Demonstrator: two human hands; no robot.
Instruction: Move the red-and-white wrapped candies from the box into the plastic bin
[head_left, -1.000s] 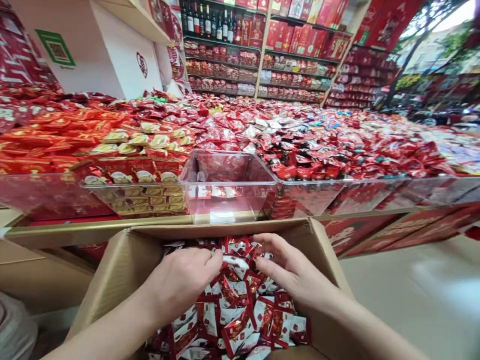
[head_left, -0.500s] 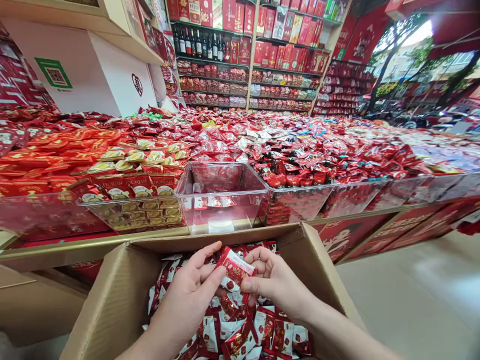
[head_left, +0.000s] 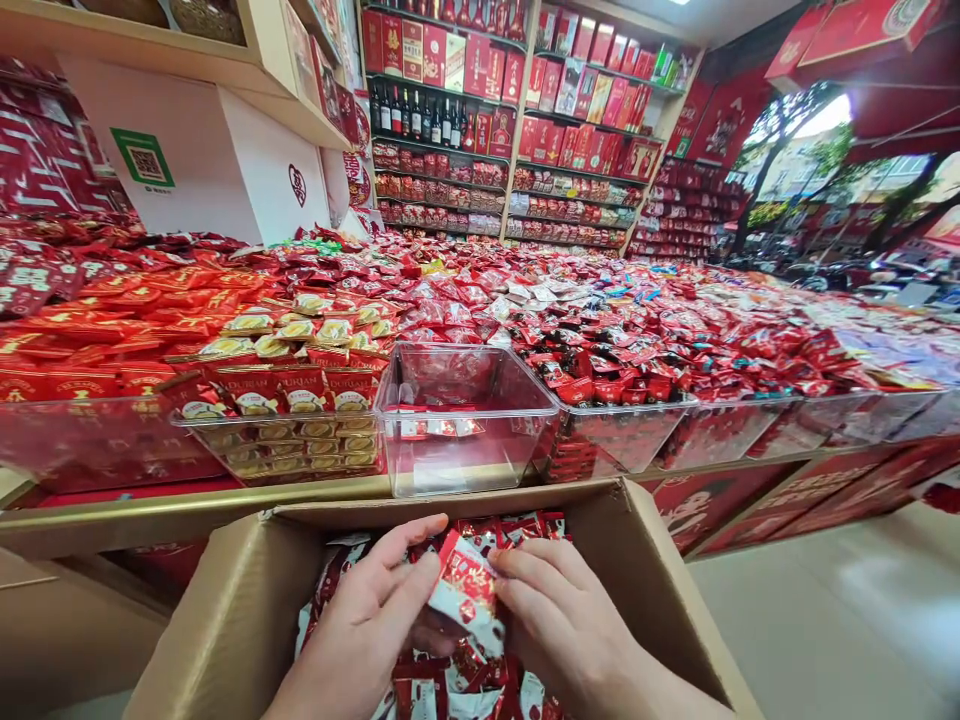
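Between my two hands is a small red-and-white candy packet with gold print. My left hand grips its left side, thumb on top; some of its fingers are hidden underneath. My right hand closes on the right side with bent fingers at the edge. Both hands are over an open cardboard box full of similar candy packets. Whether another packet lies under the held one I cannot make out.
Just beyond the box stands a clear plastic bin with a few packets at its back. Durian packets fill the bin at its left, red packets the one at its right. A shelf of bottles rises behind.
The packet has turned and more of its white lower part shows. My right hand has rolled over, its back now facing up. The camera view has tilted slightly upward.
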